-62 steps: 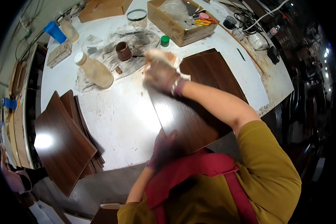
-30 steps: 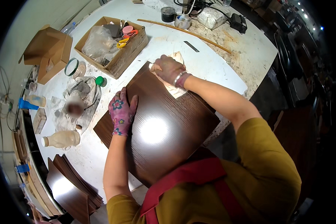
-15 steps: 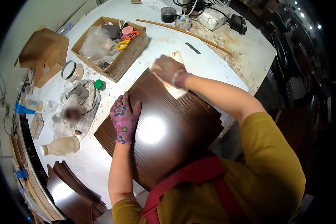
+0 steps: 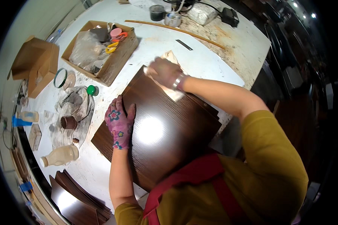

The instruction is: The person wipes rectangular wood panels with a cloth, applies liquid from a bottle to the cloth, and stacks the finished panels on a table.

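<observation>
A dark brown wood-grain panel (image 4: 169,131) lies on the white table in front of me, with another board edge showing beneath it. My left hand (image 4: 118,122), in a pink flowered glove, rests flat along the panel's left edge, fingers stretched out and holding nothing. At the far edge, my right hand (image 4: 164,72) grips a pale cloth (image 4: 174,95) and presses it on the surface. This hand is also gloved and somewhat blurred. Part of the cloth sticks out beyond its fingers. Bright lamp glare covers the panel's middle.
An open cardboard box (image 4: 120,62) of tools and plastic stands at the far left. Left of the panel are a green-capped jar (image 4: 91,90), a stained rag (image 4: 86,108) under a brown cup (image 4: 68,122), and a bottle (image 4: 62,155). More brown panels (image 4: 69,198) lie near left.
The view has shifted slightly, so the table things sit further left. My right hand and the cloth remain at the panel's far edge, blurred by motion. My left hand stays on the left edge.
</observation>
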`<state>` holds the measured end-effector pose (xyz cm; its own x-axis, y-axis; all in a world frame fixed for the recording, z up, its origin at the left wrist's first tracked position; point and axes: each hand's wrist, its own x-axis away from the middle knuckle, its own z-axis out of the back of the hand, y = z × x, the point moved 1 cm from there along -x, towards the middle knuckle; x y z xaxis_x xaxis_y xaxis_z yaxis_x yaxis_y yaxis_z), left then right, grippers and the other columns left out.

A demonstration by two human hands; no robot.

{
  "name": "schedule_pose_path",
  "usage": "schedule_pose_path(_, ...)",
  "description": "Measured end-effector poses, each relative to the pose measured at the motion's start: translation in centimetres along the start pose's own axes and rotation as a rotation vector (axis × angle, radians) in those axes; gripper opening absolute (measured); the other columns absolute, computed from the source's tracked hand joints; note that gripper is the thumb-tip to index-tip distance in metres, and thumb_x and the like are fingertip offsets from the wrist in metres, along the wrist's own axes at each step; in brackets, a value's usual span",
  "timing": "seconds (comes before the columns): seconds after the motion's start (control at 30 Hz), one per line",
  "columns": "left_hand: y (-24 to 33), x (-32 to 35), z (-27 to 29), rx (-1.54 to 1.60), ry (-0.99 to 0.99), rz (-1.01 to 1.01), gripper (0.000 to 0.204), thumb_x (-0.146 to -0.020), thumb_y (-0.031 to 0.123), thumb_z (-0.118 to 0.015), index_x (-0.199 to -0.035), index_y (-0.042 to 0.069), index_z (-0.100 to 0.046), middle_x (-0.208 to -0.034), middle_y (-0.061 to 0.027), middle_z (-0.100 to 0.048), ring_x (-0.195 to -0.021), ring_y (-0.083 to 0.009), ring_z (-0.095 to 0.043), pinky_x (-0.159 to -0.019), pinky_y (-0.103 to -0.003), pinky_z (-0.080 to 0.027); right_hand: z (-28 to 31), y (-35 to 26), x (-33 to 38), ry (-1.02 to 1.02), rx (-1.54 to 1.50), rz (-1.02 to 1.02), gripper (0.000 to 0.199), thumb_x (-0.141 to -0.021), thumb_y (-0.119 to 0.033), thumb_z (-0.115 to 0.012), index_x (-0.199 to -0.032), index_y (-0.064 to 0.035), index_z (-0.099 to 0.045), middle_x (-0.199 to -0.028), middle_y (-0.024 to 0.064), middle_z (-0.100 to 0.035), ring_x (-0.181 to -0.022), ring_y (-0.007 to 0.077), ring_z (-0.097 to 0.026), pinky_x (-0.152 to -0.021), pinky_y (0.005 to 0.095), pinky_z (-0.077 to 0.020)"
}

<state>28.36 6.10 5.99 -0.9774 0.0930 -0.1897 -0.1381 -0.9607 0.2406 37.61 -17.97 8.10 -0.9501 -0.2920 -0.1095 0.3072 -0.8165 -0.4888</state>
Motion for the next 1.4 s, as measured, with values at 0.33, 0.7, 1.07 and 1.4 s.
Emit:
schedule_pose_path(0.33, 0.1, -0.2, -0.1, -0.045, 0.01, -0.028, 0.056, -0.094, 0.041, -0.058, -0.135, 0.004, -0.052, -0.128, -0.0212, -0.059, -0.119, -0.0373, -0.055, -0.102, -0.045, -0.041, 5.3, 3.1, 13.9, -0.222, 0.211, 0.218, 0.029, -0.095, -0.031, -0.049, -0.113, -0.0125, -0.062, -0.097, 0.0129, -0.063, -0.099, 0.0283, -0.063, -0.103, 0.0533, -0.0364)
schedule_pose_path(0.7, -0.1, 0.0, -0.5, -0.093, 0.079, -0.003, 0.053, -0.097, 0.043, -0.053, -0.134, 0.005, -0.053, -0.12, -0.0201, -0.063, -0.109, -0.0375, -0.06, -0.095, -0.044, -0.046, 1.7, 3.3, 11.2, 0.059, 0.093, 0.271, 0.025, -0.094, -0.031, -0.051, -0.098, -0.0129, -0.068, -0.091, 0.0127, -0.063, -0.082, 0.0324, -0.064, -0.077, 0.0471, -0.0513)
schedule_pose_path(1.07, 2.6, 5.6, 1.1, 0.005, 0.075, -0.342, 0.052, -0.092, 0.033, -0.06, -0.138, 0.011, -0.05, -0.142, -0.0178, -0.046, -0.133, -0.0374, -0.041, -0.111, -0.047, -0.032, 15.0, 3.3, 30.1, 0.185, -0.062, -0.129, 0.034, -0.089, -0.028, -0.064, -0.116, -0.0084, -0.063, -0.105, 0.0125, -0.063, -0.095, 0.0294, -0.064, -0.083, 0.0371, -0.0508)
schedule_pose_path(1.4, 3.2, 14.8, 3.4, -0.077, -0.108, -0.349, 0.055, -0.094, 0.032, -0.057, -0.145, 0.018, -0.044, -0.151, -0.0115, -0.038, -0.142, -0.0336, -0.03, -0.117, -0.05, -0.02, -3.2, -9.0, 27.9, -0.066, 0.182, 0.232, 0.02, -0.079, -0.026, -0.065, -0.094, -0.0133, -0.067, -0.091, 0.0088, -0.06, -0.087, 0.0277, -0.06, -0.073, 0.0378, -0.0513)
